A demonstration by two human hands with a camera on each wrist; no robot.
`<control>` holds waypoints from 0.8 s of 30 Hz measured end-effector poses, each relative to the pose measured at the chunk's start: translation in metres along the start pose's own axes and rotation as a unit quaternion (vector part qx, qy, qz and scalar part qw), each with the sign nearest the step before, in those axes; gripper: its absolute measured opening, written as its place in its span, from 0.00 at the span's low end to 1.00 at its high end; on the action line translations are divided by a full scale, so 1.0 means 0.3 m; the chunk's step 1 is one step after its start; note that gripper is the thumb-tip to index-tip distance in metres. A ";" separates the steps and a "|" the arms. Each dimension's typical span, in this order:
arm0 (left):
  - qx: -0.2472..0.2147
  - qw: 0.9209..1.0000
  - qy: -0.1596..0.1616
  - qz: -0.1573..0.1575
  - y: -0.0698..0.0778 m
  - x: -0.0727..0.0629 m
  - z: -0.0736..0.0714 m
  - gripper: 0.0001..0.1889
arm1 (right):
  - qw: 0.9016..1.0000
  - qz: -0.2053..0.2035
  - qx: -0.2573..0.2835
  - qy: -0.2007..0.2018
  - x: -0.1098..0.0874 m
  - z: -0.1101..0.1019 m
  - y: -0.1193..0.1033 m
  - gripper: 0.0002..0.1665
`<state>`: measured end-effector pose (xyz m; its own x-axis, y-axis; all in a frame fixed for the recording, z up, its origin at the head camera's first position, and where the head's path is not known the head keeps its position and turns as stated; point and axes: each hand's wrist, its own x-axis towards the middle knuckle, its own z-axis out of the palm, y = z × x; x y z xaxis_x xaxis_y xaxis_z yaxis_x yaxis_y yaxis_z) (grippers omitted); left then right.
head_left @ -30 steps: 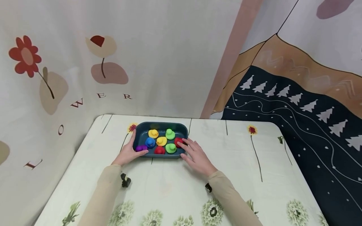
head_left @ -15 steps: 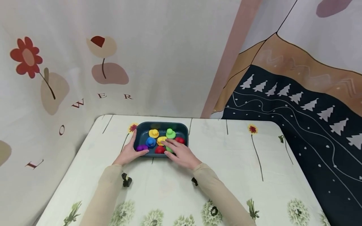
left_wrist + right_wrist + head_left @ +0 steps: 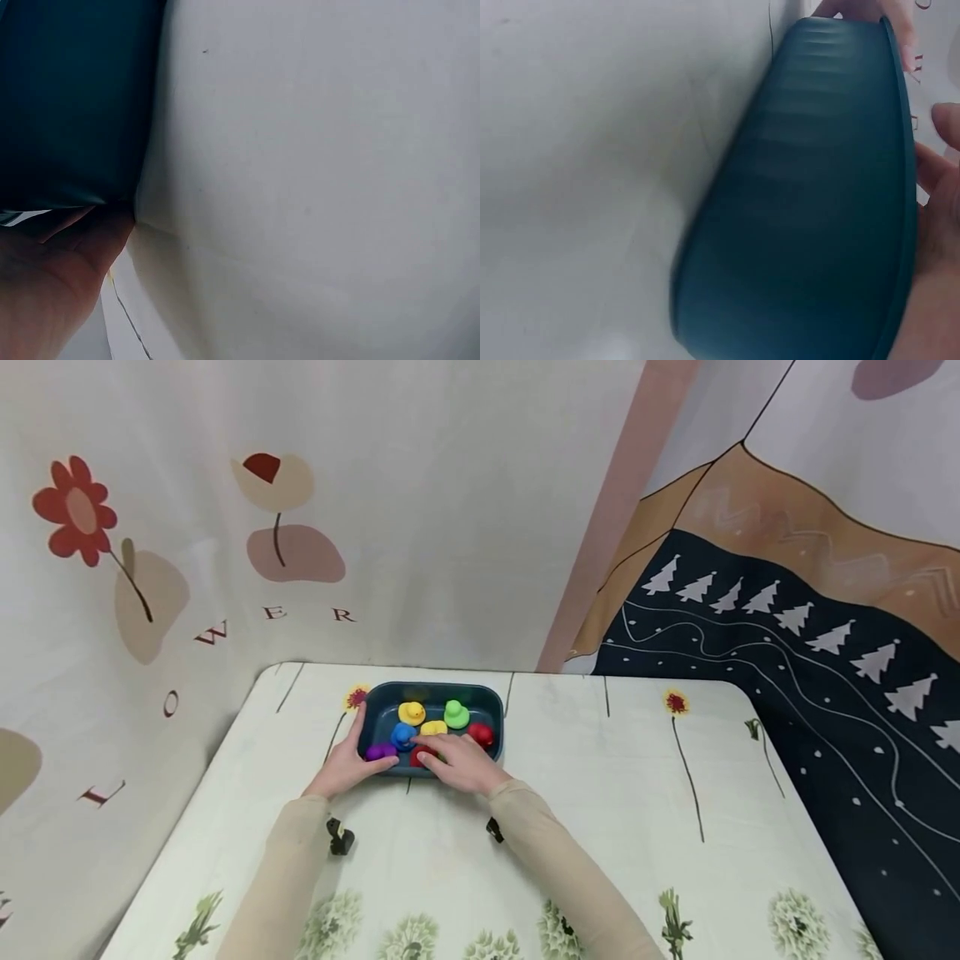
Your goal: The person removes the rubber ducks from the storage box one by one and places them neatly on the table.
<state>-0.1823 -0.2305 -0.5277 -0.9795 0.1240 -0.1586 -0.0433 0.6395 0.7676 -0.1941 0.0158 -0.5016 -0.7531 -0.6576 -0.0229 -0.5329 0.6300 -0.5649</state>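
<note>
On the white floral tabletop [image 3: 600, 777], the left hand [image 3: 345, 770] grips the dark-teal rectangular tray's [image 3: 442, 693] left end, while the right hand [image 3: 465, 763], fingers loosely extended, partly covers the red toy duck [image 3: 421, 751] inside its near wall.

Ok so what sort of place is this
Probably indoors, perhaps a curtained-off corner: a white flower-print cloth-covered table, a pale flower-printed fabric hanging behind it, and a dark-blue tree-printed hanging on the right.
</note>
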 end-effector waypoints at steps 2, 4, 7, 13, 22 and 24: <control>0.001 1.000 0.001 -0.002 -0.002 0.001 -0.001 0.61 | 1.000 -0.001 0.006 -0.004 0.015 0.000 0.008 0.24; -0.001 1.000 0.000 -0.004 -0.003 0.001 -0.002 0.61 | 1.000 -0.003 0.022 -0.012 0.029 -0.004 0.019 0.21; -0.004 1.000 -0.004 -0.006 -0.004 0.004 -0.003 0.61 | 0.998 -0.008 0.059 -0.034 0.046 -0.013 0.039 0.18; -0.011 1.000 -0.009 -0.011 -0.003 0.005 -0.002 0.60 | 0.990 -0.019 0.107 -0.085 0.064 -0.031 0.057 0.18; -0.011 1.000 -0.007 -0.008 -0.002 0.000 -0.002 0.60 | 0.988 -0.009 0.126 -0.092 0.082 -0.030 0.058 0.19; -0.013 1.000 -0.007 -0.009 -0.002 -0.003 -0.002 0.60 | 0.987 -0.008 0.129 -0.092 0.086 -0.027 0.060 0.19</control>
<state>-0.1815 -0.2315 -0.5276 -0.9757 0.1239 -0.1809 -0.0657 0.6220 0.7803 -0.2261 0.0136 -0.5057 -0.6502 -0.7452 -0.1482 -0.4104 0.5086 -0.7569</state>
